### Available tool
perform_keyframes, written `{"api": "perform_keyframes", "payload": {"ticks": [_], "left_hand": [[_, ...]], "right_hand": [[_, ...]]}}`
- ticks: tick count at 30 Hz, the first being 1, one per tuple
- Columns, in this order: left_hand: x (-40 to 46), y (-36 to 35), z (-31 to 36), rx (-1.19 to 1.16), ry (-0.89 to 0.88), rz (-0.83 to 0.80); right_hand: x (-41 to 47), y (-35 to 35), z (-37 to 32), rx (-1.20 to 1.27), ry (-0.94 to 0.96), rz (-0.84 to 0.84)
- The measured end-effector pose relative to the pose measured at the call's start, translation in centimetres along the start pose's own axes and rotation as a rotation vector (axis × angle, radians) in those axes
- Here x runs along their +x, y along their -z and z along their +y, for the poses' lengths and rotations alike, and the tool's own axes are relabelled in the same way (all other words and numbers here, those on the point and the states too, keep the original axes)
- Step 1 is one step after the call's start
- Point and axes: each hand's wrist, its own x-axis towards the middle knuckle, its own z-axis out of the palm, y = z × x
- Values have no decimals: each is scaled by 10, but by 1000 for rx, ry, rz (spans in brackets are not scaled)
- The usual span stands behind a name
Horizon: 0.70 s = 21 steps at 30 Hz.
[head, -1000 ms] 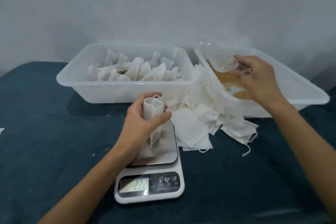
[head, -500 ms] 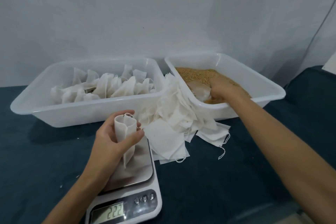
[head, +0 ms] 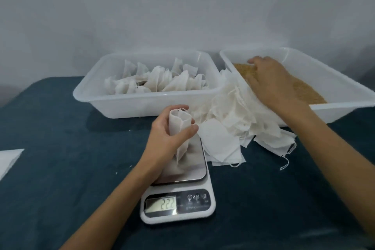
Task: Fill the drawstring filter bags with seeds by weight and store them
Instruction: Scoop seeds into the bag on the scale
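**Scooping seeds for the bag held over the scale**

We are holding an open drawstring filter bag (head: 180,126) upright above the steel platform of the scale (head: 178,180), which serves here as our landmark. Our left hand (head: 168,136) is supplying the grip: thumb and fingers are curling round the bag's upper part and keeping its mouth open, while the lower tip is hanging down to the platform; whether it is touching the steel we cannot tell. The display is reading 222.

Behind and to the right of the scale, our right hand (head: 272,85) is reaching into the seed tray (head: 345,107), palm down over the seeds (head: 304,89). Its fingers are hidden beneath the palm, so we cannot tell whether this grip is grasping anything or is released. Directly behind the scale, the storage tray (head: 142,103) is holding bags (head: 158,81) that appear filled. Between the scale and the seed tray, a heap of empty bags (head: 239,126) is lying on the counter (head: 60,168).

We are judging the step in hand to be the gathering of seeds for this one bag. The next move is calling for the right hand to carry seeds back over the open mouth and release them slowly, while we are watching the display and keeping the left grip steady so nothing spills.
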Motion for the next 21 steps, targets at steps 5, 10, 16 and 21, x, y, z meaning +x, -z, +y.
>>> {"api": "perform_keyframes", "payload": {"ticks": [5,10,16,21], "left_hand": [[3,0,-4,98,-77,9],[8,9,1,85,-137,28],[46,53,30,206,-164,146],[109,93,64,425,-239,229]], "right_hand": [[-72,-5,-90,576,165,57],[-95,-22,-106,711,153,100],[-99,-33,-91,762,129,80],[-98,-31,-92,793,144,95]]}}
